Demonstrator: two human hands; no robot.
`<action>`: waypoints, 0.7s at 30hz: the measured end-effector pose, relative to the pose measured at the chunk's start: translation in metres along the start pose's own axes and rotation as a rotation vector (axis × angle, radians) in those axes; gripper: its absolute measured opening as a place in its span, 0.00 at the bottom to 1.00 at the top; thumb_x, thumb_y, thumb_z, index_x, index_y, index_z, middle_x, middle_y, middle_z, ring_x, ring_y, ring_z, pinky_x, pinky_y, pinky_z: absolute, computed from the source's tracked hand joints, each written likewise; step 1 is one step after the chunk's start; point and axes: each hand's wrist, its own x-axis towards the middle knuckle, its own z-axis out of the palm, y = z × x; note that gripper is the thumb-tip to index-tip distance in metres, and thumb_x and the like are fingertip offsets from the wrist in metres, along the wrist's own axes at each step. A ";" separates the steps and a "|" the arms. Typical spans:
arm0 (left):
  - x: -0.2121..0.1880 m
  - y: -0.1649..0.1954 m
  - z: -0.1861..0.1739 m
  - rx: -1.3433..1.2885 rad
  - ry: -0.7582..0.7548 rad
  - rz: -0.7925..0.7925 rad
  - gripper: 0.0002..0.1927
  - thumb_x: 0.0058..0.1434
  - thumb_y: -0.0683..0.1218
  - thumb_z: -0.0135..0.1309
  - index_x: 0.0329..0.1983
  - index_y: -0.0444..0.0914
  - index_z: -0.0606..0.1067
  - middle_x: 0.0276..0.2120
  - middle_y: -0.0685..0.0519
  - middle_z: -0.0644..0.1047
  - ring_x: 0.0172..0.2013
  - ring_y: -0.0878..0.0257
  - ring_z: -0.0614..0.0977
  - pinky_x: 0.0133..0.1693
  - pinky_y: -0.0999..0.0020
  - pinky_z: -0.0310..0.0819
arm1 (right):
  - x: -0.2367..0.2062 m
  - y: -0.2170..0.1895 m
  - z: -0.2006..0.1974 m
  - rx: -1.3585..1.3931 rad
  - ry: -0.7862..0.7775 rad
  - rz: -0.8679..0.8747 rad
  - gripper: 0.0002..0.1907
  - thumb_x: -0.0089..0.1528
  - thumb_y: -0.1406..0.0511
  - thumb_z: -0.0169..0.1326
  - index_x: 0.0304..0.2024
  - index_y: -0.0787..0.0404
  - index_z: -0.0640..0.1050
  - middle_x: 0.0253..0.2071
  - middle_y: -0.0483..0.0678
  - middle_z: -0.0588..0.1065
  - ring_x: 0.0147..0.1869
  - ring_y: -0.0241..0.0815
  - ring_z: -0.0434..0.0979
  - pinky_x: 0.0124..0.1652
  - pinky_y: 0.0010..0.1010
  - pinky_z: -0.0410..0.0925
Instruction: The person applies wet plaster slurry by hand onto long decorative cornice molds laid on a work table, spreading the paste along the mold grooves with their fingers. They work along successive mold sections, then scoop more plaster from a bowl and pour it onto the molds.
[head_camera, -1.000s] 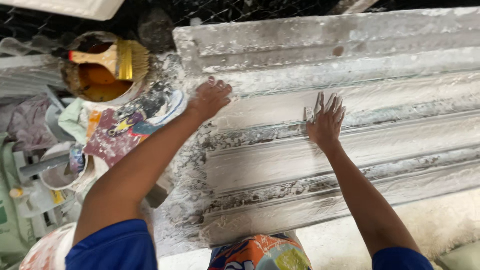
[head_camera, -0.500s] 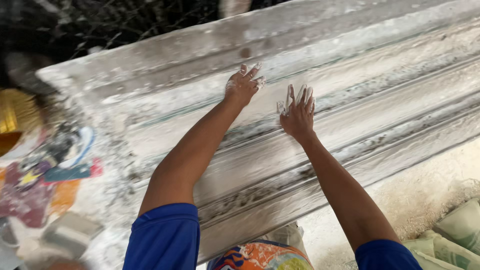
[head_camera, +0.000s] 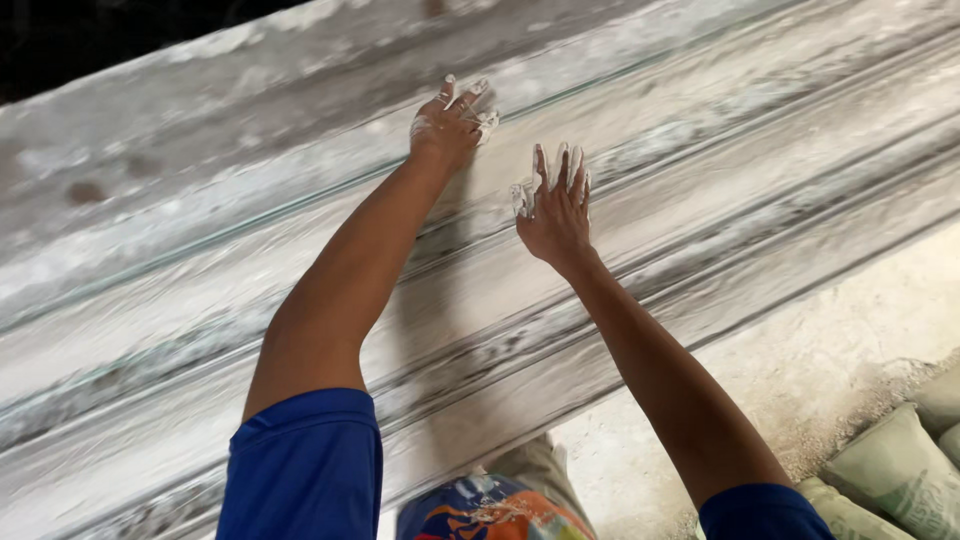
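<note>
Hands (head_camera: 452, 122) shifted rightward | moulding (head_camera: 700, 150) long axis lower-left to upper-right

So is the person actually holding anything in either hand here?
Nothing is held. The left hand and right hand, both smeared with white plaster, lie spread-fingered on the long white ridged plaster moulding.

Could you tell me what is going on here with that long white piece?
A person in blue sleeves leans over a long, ridged white moulding coated in wet plaster. Both hands are pressed flat on its surface, fingers spread and smeared white: the left hand sits on an upper band, the right hand a little lower beside it. Neither hand holds a tool. Pale sacks lie on the floor at lower right.
</note>
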 end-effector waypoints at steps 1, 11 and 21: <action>0.023 0.010 -0.017 0.022 -0.003 0.009 0.31 0.72 0.50 0.38 0.79 0.53 0.53 0.78 0.66 0.47 0.77 0.58 0.38 0.72 0.38 0.28 | 0.003 0.028 -0.011 0.013 -0.008 0.028 0.40 0.70 0.52 0.45 0.78 0.58 0.47 0.77 0.72 0.45 0.81 0.75 0.37 0.73 0.63 0.38; 0.280 0.113 -0.157 0.088 0.105 0.009 0.34 0.69 0.50 0.41 0.78 0.55 0.51 0.77 0.67 0.45 0.76 0.59 0.38 0.70 0.39 0.25 | 0.052 0.287 -0.101 0.014 -0.010 0.096 0.42 0.67 0.54 0.46 0.78 0.60 0.47 0.76 0.72 0.47 0.81 0.72 0.38 0.73 0.61 0.36; 0.541 0.212 -0.294 0.166 0.065 0.018 0.34 0.70 0.51 0.39 0.78 0.51 0.46 0.78 0.64 0.36 0.76 0.57 0.35 0.70 0.42 0.24 | 0.174 0.552 -0.163 -0.080 -0.086 0.018 0.41 0.67 0.57 0.47 0.77 0.65 0.49 0.76 0.72 0.48 0.81 0.71 0.38 0.73 0.60 0.37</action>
